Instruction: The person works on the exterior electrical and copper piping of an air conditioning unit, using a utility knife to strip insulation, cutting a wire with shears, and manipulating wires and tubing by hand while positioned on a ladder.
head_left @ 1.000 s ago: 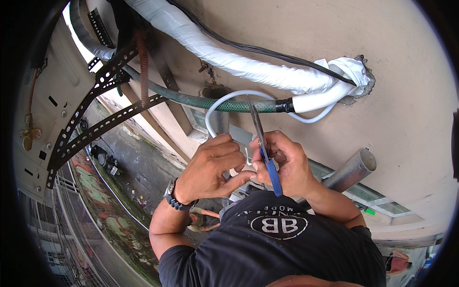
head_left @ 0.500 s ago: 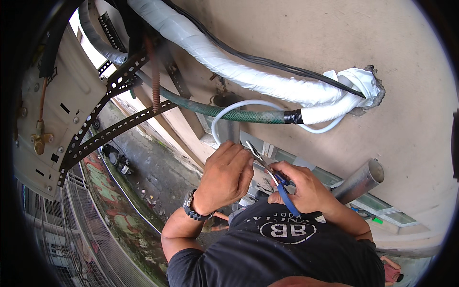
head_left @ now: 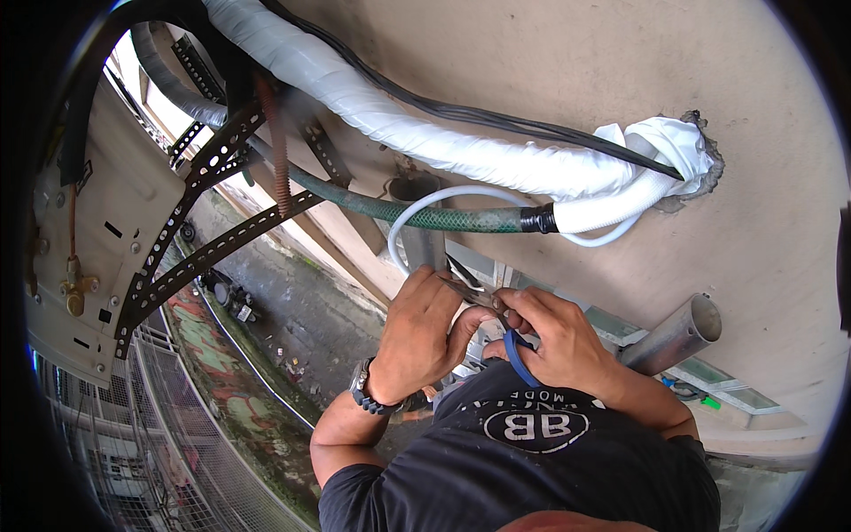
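Observation:
My left hand (head_left: 421, 324), a black watch on its wrist, pinches the end of a thin white cable (head_left: 394, 238) that loops down from the wall. My right hand (head_left: 550, 332) is closed round blue-handled pliers (head_left: 520, 359). Their metal jaws (head_left: 474, 293) lie between my two hands, close to my left thumb and fingertips. What exactly sits in the jaws is hidden by my fingers. Just above my hands, a green hose (head_left: 461, 219) is joined by black tape (head_left: 538, 219) to a white corrugated hose (head_left: 598, 211).
A white-wrapped pipe bundle (head_left: 425, 137) and black cables (head_left: 496, 115) run into a rough wall hole (head_left: 705, 168). On the left are a perforated metal bracket (head_left: 226, 235) and an outdoor unit (head_left: 115, 239). A metal pipe (head_left: 678, 332) juts out at right. The street (head_left: 301, 284) lies far below.
My right hand has shifted left and up toward my left hand, with its fingers now nearer the pliers' jaws. My left thumb has moved in against the jaws. The view has shifted slightly.

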Demonstrator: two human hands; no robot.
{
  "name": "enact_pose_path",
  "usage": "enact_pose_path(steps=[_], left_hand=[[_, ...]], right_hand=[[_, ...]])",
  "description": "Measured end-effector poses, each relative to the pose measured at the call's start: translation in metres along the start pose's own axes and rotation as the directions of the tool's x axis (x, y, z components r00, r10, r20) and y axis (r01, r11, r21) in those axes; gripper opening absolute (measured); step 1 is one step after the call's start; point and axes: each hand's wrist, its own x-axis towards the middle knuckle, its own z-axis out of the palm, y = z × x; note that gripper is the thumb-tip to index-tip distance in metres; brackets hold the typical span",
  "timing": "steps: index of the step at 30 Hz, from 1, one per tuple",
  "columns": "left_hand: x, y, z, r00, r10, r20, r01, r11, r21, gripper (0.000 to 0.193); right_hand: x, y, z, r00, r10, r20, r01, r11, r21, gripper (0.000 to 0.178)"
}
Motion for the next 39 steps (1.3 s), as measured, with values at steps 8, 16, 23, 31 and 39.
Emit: enact_pose_path(steps=[8, 16, 23, 31, 39], left_hand=[[0.001, -0.010, 0.001, 0.996, -0.002, -0.084, -0.007, 0.994, -0.109, 0.032], [0.003, -0.004, -0.007, 0.998, -0.063, -0.017, 0.058, 0.981, -0.187, 0.032], [-0.003, -0.017, -0.011, 0.997, 0.004, 0.073, 0.006, 0.991, -0.132, 0.008], [-0.003, -0.026, -0.026, 0.971, 0.130, 0.203, -0.045, 0.925, -0.378, 0.008], [-0.004, -0.033, -0.023, 0.976, 0.105, 0.189, 0.018, 0.832, -0.554, 0.025]], right_hand=[[0.002, -0.007, 0.003, 1.000, 0.025, 0.009, -0.026, 0.989, 0.144, 0.054], [0.001, 0.003, 0.002, 0.991, 0.116, 0.073, -0.130, 0.965, 0.228, 0.063], [-0.002, 0.002, -0.009, 0.988, 0.052, 0.147, -0.079, 0.981, 0.179, 0.074], [0.002, 0.005, -0.028, 0.968, -0.013, 0.249, -0.030, 0.985, 0.169, 0.064], [-0.003, 0.009, -0.004, 0.997, -0.033, 0.067, 0.025, 0.993, 0.115, 0.057]])
